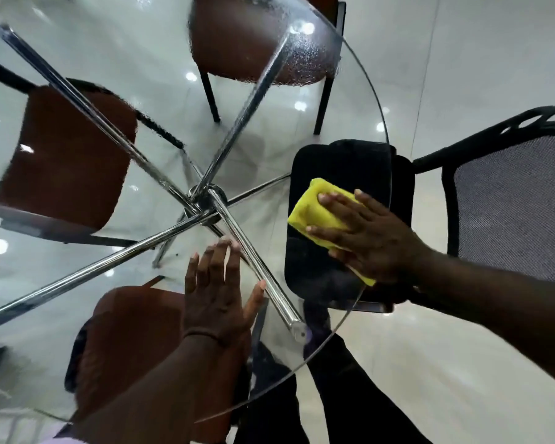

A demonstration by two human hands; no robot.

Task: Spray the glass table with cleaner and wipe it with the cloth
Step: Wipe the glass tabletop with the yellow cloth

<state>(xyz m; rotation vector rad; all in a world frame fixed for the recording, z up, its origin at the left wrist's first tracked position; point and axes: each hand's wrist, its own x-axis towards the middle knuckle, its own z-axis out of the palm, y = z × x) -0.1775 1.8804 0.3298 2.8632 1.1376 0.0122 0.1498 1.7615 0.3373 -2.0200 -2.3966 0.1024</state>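
Observation:
A round glass table [161, 91] fills most of the head view, with chrome legs [205, 203] crossing under its middle. Spray droplets speckle the far part of the glass. A folded yellow cloth [318, 209] lies on the glass near the right rim, over a black chair seat. My right hand [366, 238] presses flat on the cloth with fingers spread. My left hand [218, 290] rests flat on the glass near the front rim, fingers straight, holding nothing. No spray bottle is in view.
Three brown-seated chairs stand around the table, seen through the glass: far [253, 36], left [64, 155] and near [129, 341]. A black mesh-backed chair [510, 203] stands at the right, its seat under the rim. White tiled floor [462, 59] lies beyond.

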